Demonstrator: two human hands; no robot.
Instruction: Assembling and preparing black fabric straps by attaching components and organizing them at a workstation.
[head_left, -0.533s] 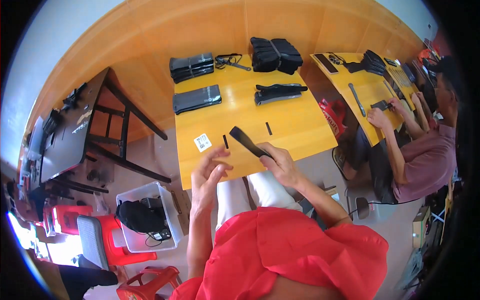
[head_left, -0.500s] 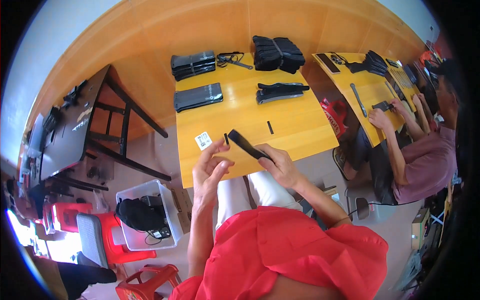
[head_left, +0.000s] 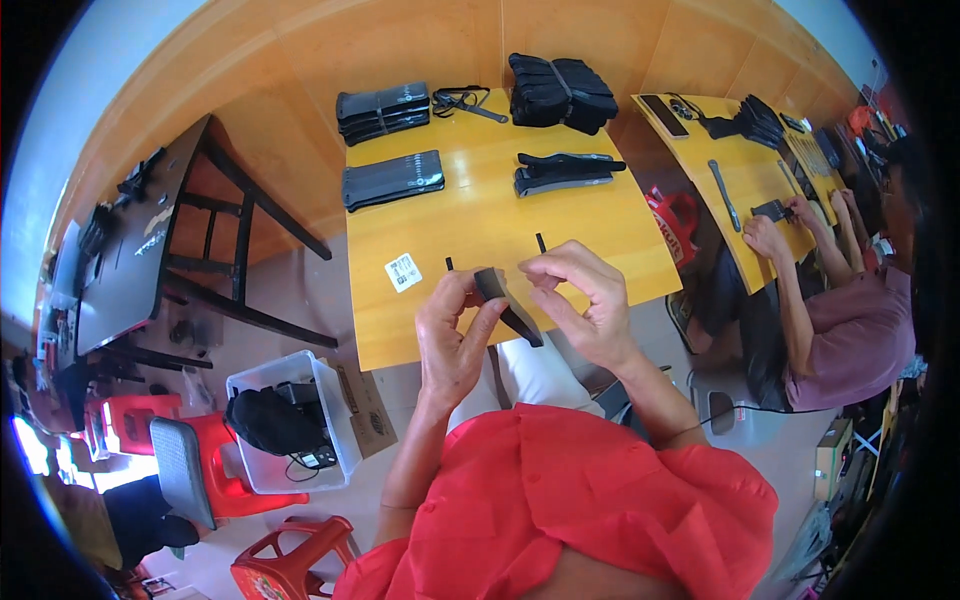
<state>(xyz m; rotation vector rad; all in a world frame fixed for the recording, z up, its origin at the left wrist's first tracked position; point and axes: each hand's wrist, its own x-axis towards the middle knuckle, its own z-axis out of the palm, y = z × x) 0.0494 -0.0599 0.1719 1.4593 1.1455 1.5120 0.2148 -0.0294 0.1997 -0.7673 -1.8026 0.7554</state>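
A short, flat black strap (head_left: 518, 322) slants over the table's near edge. My left hand (head_left: 452, 335) grips it near its upper end, thumb against fingers. Just right of the strap, my right hand (head_left: 585, 305) has its fingers bent, with a gap between thumb and forefinger and nothing seen in it. Beyond my hands, two small thin black strips, the left strip (head_left: 449, 264) and the right strip (head_left: 541, 243), lie on the yellow table (head_left: 480, 215), each partly hidden. A square white label (head_left: 404, 272) lies left of my left hand.
Black packages (head_left: 393, 180) and folded black straps (head_left: 567, 172) lie farther back, with a tied black bundle (head_left: 563, 92) behind. At right, a co-worker (head_left: 850, 330) handles a black piece at another table. A clear bin (head_left: 345, 440) and red stool (head_left: 290, 560) stand at left.
The black strap has passed from my right hand to my left and now slopes down toward me. My right hand has opened beside it, and my left hand has moved right.
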